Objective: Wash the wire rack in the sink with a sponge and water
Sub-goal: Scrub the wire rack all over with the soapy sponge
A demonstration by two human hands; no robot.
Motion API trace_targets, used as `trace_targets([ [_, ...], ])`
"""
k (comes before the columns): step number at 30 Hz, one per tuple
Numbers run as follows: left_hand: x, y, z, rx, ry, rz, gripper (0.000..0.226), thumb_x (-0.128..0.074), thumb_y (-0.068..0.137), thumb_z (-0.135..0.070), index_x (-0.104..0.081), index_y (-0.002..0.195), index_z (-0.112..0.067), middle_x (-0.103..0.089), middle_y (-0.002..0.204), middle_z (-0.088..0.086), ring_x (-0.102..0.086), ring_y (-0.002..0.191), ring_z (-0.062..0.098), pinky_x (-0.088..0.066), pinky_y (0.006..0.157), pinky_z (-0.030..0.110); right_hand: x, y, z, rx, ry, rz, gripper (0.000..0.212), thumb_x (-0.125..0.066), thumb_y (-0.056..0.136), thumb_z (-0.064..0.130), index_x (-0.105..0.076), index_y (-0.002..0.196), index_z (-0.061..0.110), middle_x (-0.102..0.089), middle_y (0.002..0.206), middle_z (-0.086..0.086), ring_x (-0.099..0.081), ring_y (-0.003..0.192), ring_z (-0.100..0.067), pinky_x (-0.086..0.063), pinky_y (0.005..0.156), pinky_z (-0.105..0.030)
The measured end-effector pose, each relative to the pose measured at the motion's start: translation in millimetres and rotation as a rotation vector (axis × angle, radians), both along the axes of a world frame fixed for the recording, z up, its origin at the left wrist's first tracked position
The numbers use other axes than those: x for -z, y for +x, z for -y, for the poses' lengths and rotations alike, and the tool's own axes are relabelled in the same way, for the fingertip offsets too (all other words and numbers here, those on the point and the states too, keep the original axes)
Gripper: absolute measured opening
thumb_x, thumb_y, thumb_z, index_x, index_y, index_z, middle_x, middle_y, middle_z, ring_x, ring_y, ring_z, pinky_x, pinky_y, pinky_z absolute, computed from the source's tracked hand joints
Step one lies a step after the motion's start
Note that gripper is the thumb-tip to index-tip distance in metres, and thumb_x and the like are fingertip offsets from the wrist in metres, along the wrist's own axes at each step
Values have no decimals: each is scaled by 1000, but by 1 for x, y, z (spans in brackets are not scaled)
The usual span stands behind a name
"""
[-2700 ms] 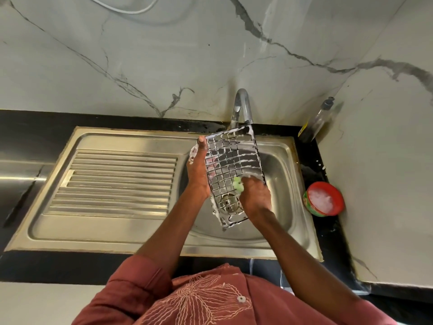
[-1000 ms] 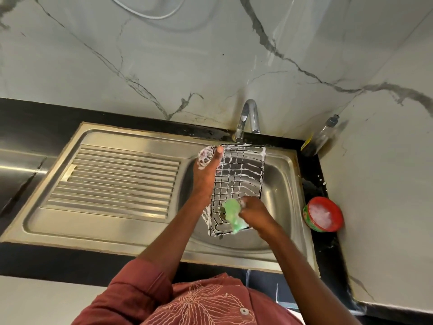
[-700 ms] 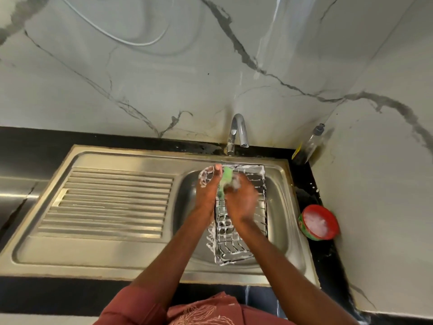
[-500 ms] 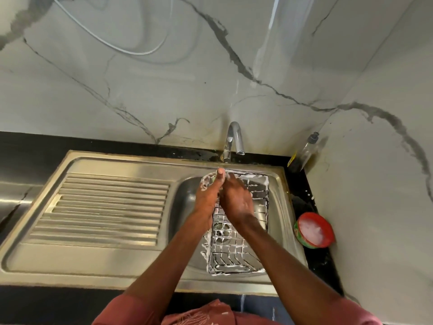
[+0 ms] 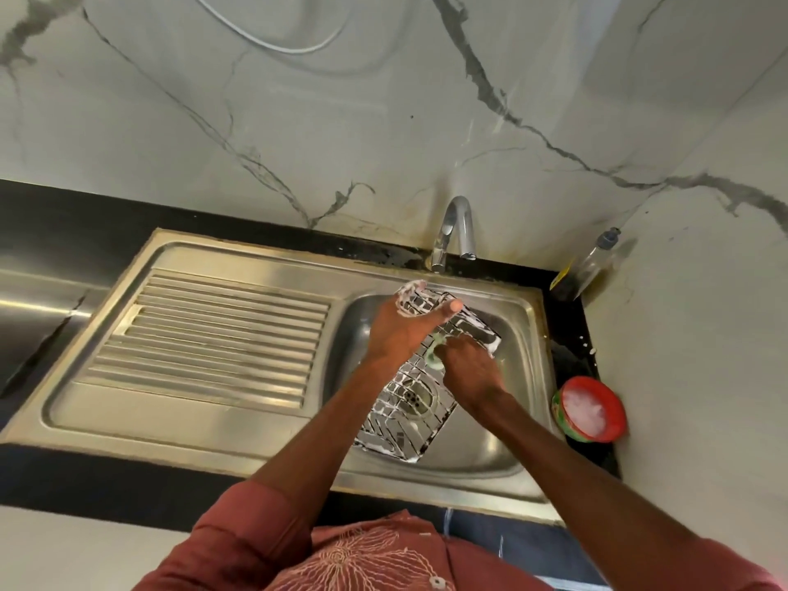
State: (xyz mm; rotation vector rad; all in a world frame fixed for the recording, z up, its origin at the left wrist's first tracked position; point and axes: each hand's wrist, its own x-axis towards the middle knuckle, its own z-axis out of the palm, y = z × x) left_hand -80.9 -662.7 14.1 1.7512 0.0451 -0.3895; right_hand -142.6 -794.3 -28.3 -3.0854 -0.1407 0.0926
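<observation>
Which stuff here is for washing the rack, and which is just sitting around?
For the job:
wire rack
green sponge
sink
tap
left hand
right hand

Maybe helping, or just sitting:
red tub of white soap
clear bottle
draining board

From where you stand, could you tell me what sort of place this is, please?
Most likely a home kitchen: a stainless steel sink with a ribbed drainboard set in a black counter, a tap against a marble-look wall, and a red tub of soapy paste beside it.
</observation>
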Motion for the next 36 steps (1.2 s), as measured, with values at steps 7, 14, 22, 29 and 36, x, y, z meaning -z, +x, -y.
trace_targets([
  [7, -6, 6, 4, 131, 78, 102, 108, -74, 52, -93, -59, 142, -35, -67, 139, -4, -62, 129, 14, -50, 111, 38, 13, -12, -11, -96, -32, -93, 37, -67, 84, 2, -72, 115, 22, -63, 127, 0, -54, 122, -27, -41, 109, -50],
  [14, 1, 5, 0, 321, 152, 139, 103, -74, 58, -90, -58, 144, -35, -63, 145, -5, -61, 129, 12, -46, 114, 38, 3, -35, -10, -133, -6, -293, 42, -68, 84, 10, -67, 123, 24, -63, 129, -2, -57, 121, -26, -46, 101, -37],
  [22, -8, 1, 7, 321, 18, 197, 64, -81, 82, -56, -65, 137, -28, -77, 113, -7, -57, 51, -14, -43, 51, 4, 35, -44, -62, 34, 110, -266, 28, -56, 86, -1, -68, 107, 13, -65, 111, -8, -61, 110, -29, -53, 88, -39],
  [29, -2, 12, -8, 161, -54, 147, 42, -78, 88, -44, -73, 124, -23, -77, 88, -9, -61, 55, -10, -41, 47, 8, 24, -52, -52, -50, 95, -376, 33, -63, 89, 8, -67, 121, 16, -66, 123, -13, -57, 122, -31, -46, 98, -38],
  [36, 9, 13, -12, -65, -139, 140, 66, -80, 77, -62, -70, 131, -26, -77, 118, -8, -69, 109, -2, -53, 92, 15, -5, -23, -24, 373, 481, -335, 31, -64, 82, 10, -73, 109, 21, -70, 118, -10, -66, 110, -32, -54, 91, -33],
])
